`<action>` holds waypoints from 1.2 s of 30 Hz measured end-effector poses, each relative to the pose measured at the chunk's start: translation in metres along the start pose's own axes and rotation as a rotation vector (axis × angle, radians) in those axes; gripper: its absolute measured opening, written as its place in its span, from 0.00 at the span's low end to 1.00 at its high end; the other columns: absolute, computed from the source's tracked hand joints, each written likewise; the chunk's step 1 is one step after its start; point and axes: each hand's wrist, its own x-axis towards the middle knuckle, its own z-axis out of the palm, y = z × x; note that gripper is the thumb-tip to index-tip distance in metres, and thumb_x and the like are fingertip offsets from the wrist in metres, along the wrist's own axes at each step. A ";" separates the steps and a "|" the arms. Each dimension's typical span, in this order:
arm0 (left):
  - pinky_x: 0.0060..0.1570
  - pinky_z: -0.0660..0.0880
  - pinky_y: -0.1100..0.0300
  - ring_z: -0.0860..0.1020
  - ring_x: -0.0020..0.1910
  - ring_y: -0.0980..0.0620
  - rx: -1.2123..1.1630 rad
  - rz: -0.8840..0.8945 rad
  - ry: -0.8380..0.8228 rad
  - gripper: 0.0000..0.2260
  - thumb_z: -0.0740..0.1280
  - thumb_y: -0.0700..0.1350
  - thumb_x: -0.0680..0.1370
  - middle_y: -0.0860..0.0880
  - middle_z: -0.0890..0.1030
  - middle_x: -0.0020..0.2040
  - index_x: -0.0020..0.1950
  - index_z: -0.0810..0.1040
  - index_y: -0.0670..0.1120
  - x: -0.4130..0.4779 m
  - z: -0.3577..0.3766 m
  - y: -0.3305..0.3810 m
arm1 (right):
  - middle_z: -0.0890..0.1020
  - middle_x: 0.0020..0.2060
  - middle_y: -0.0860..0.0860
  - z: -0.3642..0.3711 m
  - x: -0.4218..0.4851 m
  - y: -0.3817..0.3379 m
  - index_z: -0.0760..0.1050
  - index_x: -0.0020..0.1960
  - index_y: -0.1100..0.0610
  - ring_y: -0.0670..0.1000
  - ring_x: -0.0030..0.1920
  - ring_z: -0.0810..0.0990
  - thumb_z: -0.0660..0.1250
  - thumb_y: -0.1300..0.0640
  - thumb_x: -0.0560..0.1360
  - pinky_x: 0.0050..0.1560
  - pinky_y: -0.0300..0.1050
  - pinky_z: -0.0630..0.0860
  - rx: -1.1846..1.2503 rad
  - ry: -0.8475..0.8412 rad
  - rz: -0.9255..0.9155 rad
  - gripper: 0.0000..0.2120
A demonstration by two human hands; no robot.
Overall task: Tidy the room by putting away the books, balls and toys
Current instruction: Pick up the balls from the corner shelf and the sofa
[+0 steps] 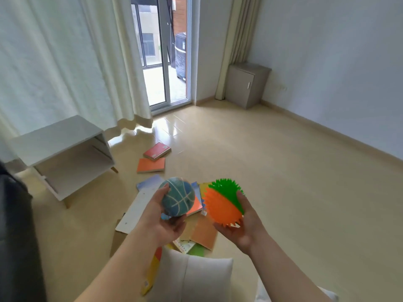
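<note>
Head view: with your left hand (165, 225) curled round the blue ball (177, 196) and your right hand (242, 227) gripping the spiky ball (222, 203), carry both steadily to the white cabinet (54, 140).

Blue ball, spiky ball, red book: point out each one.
blue ball (177, 196), head view, middle of its striped face
spiky ball (219, 207), head view, on its orange half
red book (157, 151), head view, centre of its cover
</note>
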 end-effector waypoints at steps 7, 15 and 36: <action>0.47 0.74 0.56 0.76 0.44 0.46 0.022 -0.026 -0.054 0.20 0.74 0.55 0.66 0.41 0.76 0.46 0.45 0.72 0.43 0.047 0.088 0.006 | 0.79 0.41 0.58 -0.020 0.038 -0.062 0.76 0.46 0.58 0.57 0.39 0.78 0.67 0.47 0.73 0.37 0.51 0.79 0.074 0.013 -0.057 0.13; 0.50 0.73 0.56 0.76 0.44 0.46 0.098 -0.091 -0.073 0.21 0.75 0.55 0.66 0.41 0.76 0.46 0.46 0.70 0.42 0.110 0.200 0.004 | 0.78 0.44 0.59 -0.046 0.090 -0.147 0.74 0.46 0.56 0.59 0.45 0.77 0.67 0.46 0.73 0.51 0.58 0.75 0.214 0.122 -0.161 0.13; 0.49 0.73 0.55 0.75 0.56 0.44 0.187 -0.147 -0.035 0.34 0.74 0.56 0.66 0.39 0.74 0.60 0.66 0.69 0.44 0.311 0.537 -0.023 | 0.77 0.49 0.60 -0.158 0.298 -0.450 0.72 0.48 0.54 0.62 0.49 0.77 0.69 0.44 0.72 0.49 0.58 0.79 0.209 0.196 -0.144 0.15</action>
